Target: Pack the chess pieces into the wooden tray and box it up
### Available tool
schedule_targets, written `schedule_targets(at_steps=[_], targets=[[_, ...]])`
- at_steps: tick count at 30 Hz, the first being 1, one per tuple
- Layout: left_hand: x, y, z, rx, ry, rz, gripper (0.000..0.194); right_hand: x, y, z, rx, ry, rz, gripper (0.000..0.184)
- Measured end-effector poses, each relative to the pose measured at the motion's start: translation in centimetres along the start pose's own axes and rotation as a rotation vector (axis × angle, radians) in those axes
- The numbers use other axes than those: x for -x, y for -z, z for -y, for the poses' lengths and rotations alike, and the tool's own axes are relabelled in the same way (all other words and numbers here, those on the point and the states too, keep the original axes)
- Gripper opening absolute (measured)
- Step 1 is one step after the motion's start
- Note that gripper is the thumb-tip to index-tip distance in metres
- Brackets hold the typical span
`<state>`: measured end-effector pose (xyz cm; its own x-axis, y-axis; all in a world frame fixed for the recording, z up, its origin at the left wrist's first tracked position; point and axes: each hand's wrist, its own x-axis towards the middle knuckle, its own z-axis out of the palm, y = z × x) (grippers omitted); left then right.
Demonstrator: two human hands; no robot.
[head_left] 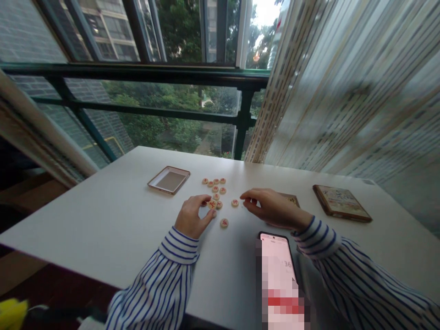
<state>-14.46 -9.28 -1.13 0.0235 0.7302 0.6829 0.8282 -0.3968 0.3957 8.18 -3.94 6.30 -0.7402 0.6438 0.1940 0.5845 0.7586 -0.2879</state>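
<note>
1. Around the middle of the white table (113, 206), round Chinese chess pieces (216, 189) with red signs sit in a loose bunch.
2. At eight o'clock from the bunch is the left hand (192, 217). Its thumb and finger pinch one chess piece (212, 205) by the edges.
3. At three o'clock is the right hand (271, 208). Its fingers are bent, with a narrow gap between finger and thumb. Their tips are just beside a lone piece (234, 203), not touching it.
4. At five o'clock, near the bunch, lies one more piece (224, 223). Farther that way is a phone (278, 261) with a lit screen, partly blurred.
5. At ten o'clock lies a shallow, open tray (169, 179).
6. Far off at three o'clock is a flat box (342, 203) with a picture on top.
7. Partly behind the right hand is a brown thing (294, 200), too hidden to name.
</note>
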Motion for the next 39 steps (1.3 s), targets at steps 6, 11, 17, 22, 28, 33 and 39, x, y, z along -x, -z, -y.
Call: schedule_targets(at_steps=[6, 11, 17, 22, 28, 33, 39], targets=[[-1.2, 0.0, -1.7, 0.016, -0.053, -0.006, 0.023, 0.9, 1.2, -0.6, -0.024, -0.046, -0.051, 0.025], [-2.3, -0.5, -2.9, 0.058, -0.06, 0.006, 0.025, 1.7, 2.2, -1.3, -0.063, -0.079, -0.089, 0.026], [-3.7, -1.4, -4.2, 0.138, -0.033, 0.031, 0.024, 2.7, 3.0, -2.2, -0.123, -0.133, -0.136, 0.026], [-4.6, -2.1, -5.1, 0.185, -0.037, 0.068, 0.027, 3.3, 3.2, -3.0, -0.154, -0.145, -0.153, 0.026], [-6.6, -2.4, -6.4, 0.196, -0.066, 0.136, 0.026, 3.9, 3.7, -3.7, -0.181, -0.162, -0.192, 0.026], [-8.5, -2.5, -7.2, 0.263, -0.094, 0.184, 0.025, 4.4, 4.2, -3.9, -0.213, -0.194, -0.304, 0.024], [-10.2, -2.6, -8.1, 0.3, -0.134, 0.228, 0.025, 4.6, 4.4, -4.3, -0.275, -0.208, -0.405, 0.022]])
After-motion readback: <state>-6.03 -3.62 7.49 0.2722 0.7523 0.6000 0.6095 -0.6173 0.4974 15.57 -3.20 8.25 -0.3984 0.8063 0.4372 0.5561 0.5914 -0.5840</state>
